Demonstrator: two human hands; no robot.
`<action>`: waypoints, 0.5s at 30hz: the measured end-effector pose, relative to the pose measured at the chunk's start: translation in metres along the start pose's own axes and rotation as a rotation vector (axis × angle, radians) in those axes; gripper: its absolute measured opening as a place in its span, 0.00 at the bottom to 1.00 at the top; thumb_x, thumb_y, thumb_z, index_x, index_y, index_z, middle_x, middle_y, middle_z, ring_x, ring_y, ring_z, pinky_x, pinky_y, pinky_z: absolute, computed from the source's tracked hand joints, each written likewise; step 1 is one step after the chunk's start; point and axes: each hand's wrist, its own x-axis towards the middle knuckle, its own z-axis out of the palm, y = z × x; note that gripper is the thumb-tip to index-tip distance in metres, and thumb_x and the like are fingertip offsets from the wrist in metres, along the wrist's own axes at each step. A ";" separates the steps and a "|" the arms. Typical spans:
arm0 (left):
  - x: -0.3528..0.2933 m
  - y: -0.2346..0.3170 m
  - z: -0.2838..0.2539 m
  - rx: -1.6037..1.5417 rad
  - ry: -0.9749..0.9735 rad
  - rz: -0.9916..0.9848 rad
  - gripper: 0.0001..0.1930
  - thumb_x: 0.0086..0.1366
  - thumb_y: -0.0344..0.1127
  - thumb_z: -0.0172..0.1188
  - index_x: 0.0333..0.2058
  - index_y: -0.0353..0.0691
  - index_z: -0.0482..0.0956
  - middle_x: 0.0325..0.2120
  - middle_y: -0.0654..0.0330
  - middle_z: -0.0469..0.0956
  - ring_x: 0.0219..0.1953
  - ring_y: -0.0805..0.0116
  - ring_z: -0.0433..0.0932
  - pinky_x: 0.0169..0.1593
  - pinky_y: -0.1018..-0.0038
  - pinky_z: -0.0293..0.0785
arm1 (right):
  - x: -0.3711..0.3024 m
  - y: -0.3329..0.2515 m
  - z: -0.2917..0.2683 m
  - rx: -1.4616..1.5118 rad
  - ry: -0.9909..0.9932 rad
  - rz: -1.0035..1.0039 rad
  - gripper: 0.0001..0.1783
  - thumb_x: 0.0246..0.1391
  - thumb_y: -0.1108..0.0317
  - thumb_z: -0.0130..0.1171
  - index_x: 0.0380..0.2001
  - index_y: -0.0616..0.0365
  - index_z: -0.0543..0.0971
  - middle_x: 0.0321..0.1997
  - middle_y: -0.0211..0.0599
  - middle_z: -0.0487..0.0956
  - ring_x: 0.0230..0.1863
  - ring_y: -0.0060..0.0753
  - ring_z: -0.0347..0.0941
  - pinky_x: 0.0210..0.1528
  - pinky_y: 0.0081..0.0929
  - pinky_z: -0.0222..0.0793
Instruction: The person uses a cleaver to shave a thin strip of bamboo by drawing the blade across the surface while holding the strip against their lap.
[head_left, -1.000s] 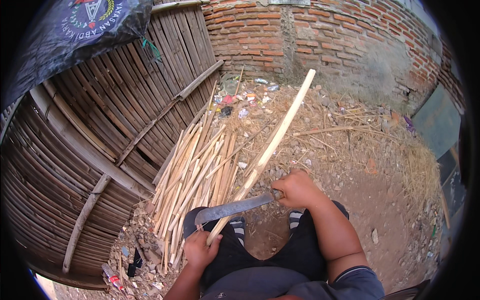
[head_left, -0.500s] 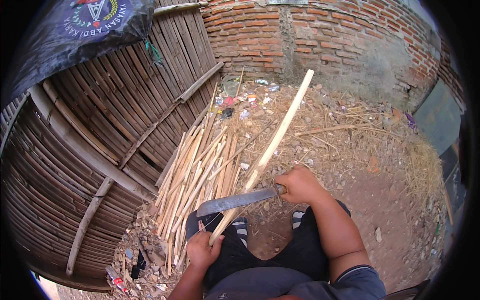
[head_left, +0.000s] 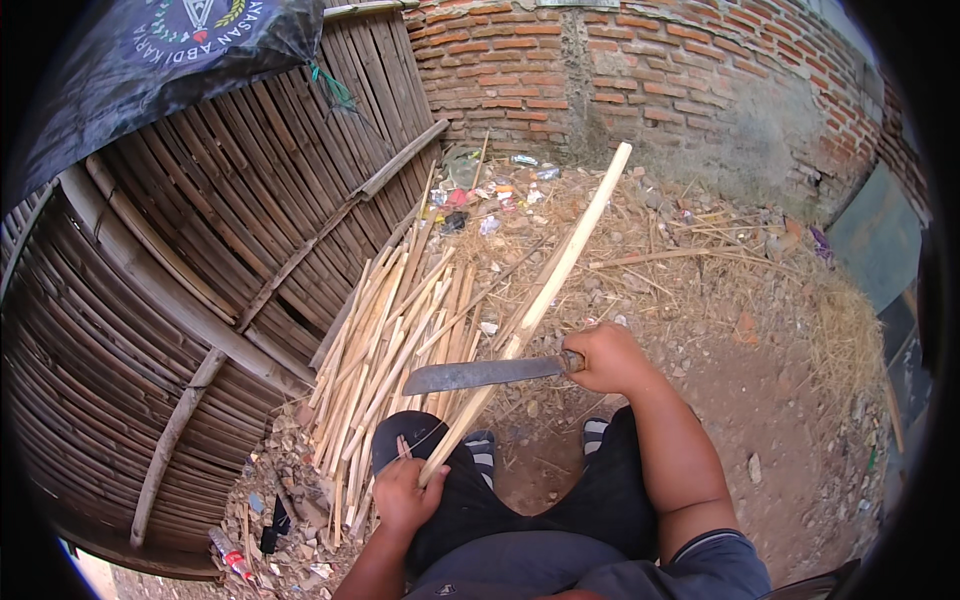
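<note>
In the head view, your left hand (head_left: 405,492) is closed around the near end of a long, pale stick (head_left: 570,255), beside your left knee (head_left: 405,445). From there the stick slants away from you and to the right, its far end pointing toward the brick wall (head_left: 500,85). Your right hand (head_left: 612,358) grips the handle of a knife (head_left: 485,374), fist out ahead of your right knee. The broad, dark blade points left and crosses over the stick just past your knees; you cannot tell from here whether the two touch.

To the left of the stick, a pile of split sticks (head_left: 385,350) lies on the ground (head_left: 735,420), near a slatted fence (head_left: 250,210). A dark tarp (head_left: 190,95) hangs over the fence's top, with green cord (head_left: 335,90) at its corner. Litter (head_left: 488,226) lies beyond the pile, and a bottle (head_left: 232,553) rests on the rubble at lower left. Dry straw (head_left: 840,330) is heaped at right, near a grey-green panel (head_left: 880,235).
</note>
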 end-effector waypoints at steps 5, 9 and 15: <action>0.002 0.003 0.000 -0.001 -0.001 -0.005 0.14 0.59 0.42 0.78 0.29 0.40 0.82 0.22 0.54 0.80 0.26 0.48 0.81 0.31 0.55 0.75 | -0.001 0.015 -0.007 0.056 0.107 0.141 0.16 0.43 0.60 0.76 0.36 0.53 0.86 0.31 0.45 0.85 0.38 0.58 0.83 0.41 0.50 0.78; 0.000 0.001 0.001 -0.007 -0.005 -0.016 0.14 0.59 0.42 0.77 0.28 0.40 0.82 0.22 0.53 0.80 0.26 0.47 0.80 0.32 0.55 0.75 | -0.001 0.013 -0.010 0.088 0.119 0.223 0.17 0.43 0.60 0.76 0.37 0.52 0.86 0.32 0.46 0.85 0.37 0.58 0.83 0.41 0.50 0.78; 0.002 0.002 0.000 -0.018 -0.008 -0.013 0.14 0.59 0.41 0.77 0.28 0.39 0.82 0.22 0.52 0.79 0.27 0.46 0.80 0.32 0.54 0.74 | -0.001 0.006 -0.002 0.033 0.055 0.052 0.18 0.44 0.60 0.75 0.39 0.52 0.86 0.32 0.46 0.85 0.38 0.58 0.83 0.41 0.50 0.78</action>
